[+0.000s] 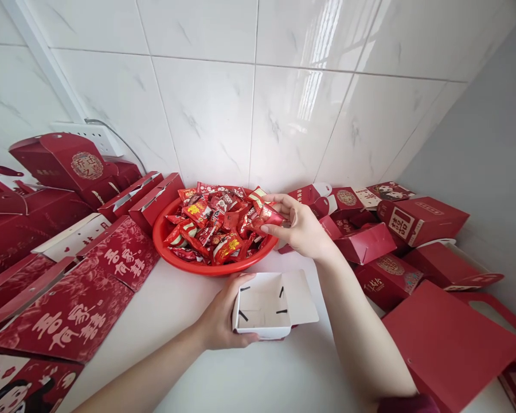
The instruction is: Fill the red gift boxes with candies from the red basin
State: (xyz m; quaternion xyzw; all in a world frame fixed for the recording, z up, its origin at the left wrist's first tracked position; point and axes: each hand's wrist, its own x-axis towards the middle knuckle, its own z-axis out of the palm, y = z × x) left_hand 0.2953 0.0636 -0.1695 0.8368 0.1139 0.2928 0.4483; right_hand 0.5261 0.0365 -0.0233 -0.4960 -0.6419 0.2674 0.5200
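A small gift box with a white inside and an open flap at its right stands on the table. My left hand is closed around its left side, thumb at the near face. Black slots mark the inner corners, and no sweets show inside. Behind it sits a red plastic basin heaped with wrapped sweets in red, gold and pale green. Over the basin's right rim, my right hand pinches a red wrapped sweet between thumb and fingers. That hand partly hides the sweet.
Red gift boxes with white characters crowd the left side. More red boxes lie jumbled at the right, a large flat one near the front. A power strip rests by the tiled wall behind.
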